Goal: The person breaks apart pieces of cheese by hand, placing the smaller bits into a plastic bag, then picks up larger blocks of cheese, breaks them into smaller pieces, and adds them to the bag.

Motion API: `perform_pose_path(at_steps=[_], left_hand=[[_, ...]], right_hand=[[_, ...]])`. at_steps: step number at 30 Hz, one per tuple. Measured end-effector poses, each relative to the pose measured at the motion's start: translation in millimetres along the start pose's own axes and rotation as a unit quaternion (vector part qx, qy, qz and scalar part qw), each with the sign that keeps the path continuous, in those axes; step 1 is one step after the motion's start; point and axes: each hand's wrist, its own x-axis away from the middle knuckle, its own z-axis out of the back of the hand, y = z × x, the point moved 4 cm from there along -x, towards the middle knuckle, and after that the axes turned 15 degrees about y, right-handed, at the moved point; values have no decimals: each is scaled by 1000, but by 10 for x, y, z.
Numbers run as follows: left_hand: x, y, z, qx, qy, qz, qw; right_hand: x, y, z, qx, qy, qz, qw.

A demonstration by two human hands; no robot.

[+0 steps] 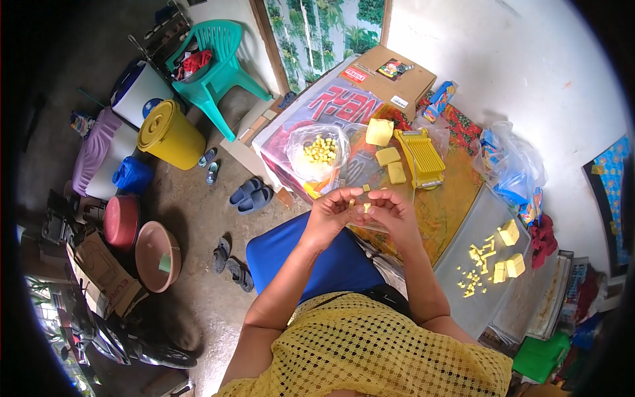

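Observation:
My left hand (327, 217) and my right hand (395, 213) are raised close together above the table's near edge. Fingers of both are pinched around small yellow pieces (366, 208). Just beyond them lie yellow blocks (396, 173) and a larger yellow block (380, 132), beside a yellow ridged slicer (423, 159). A plastic-lined bowl (297, 147) holds small yellow cubes (320, 150). To the right, a grey tray (456, 264) carries yellow blocks (515, 265), sticks (485, 257) and small bits.
A cardboard box (377, 73) and a blue packet (439, 100) are at the table's back. Plastic bags (509, 162) lie right. A blue seat (331, 264) is below my forearms. Slippers (251, 196), basins (157, 255) and a green chair (215, 73) stand left.

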Motion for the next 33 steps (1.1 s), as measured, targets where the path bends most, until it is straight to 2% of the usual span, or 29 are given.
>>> perform_pose_path(at_steps=[12, 21, 29, 33], left_hand=[[-15, -42, 51, 25, 3, 32, 999], [-32, -64, 65, 7, -2, 23, 1000], [-48, -95, 82, 10, -8, 30, 999], [-102, -147, 123, 15, 23, 52, 998]], right_hand=[[11, 45, 29, -39, -1, -68, 997], [5, 13, -17, -2, -18, -22, 1000], [-8, 20, 1, -10, -1, -77, 997], [-84, 144, 39, -4, 20, -91, 996]])
